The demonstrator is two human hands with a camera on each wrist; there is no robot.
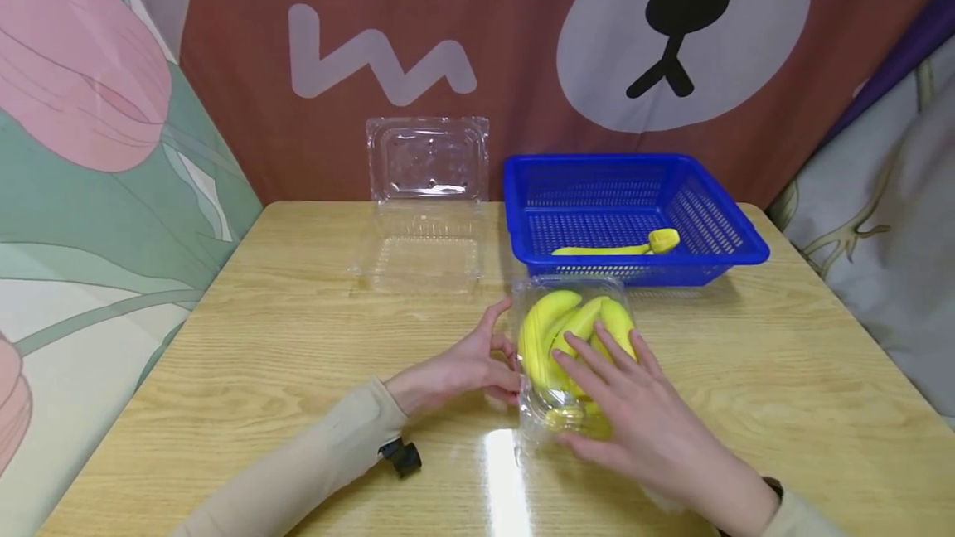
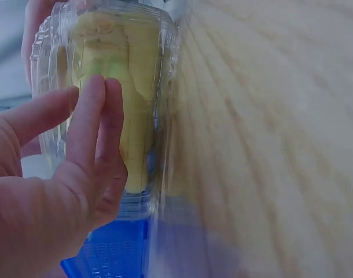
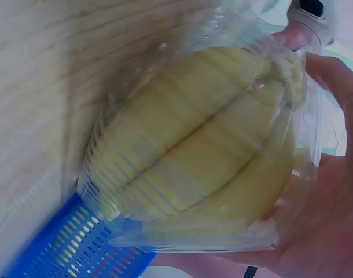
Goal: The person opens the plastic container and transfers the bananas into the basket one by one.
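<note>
From the head view I see my right hand [image 1: 634,413] lying flat-fingered on the clear box of bananas [image 1: 570,346], just in front of the blue basket [image 1: 634,214] on the table [image 1: 298,371]. My left hand [image 1: 466,367] touches its left side. The left wrist view shows straight fingers [image 2: 95,127] against the box wall; the right wrist view shows my palm cupping the lid.

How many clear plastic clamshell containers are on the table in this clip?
2. One open clamshell stands empty at the table's far edge, left of the blue basket; one closed clamshell holding bananas lies between both hands.
</note>
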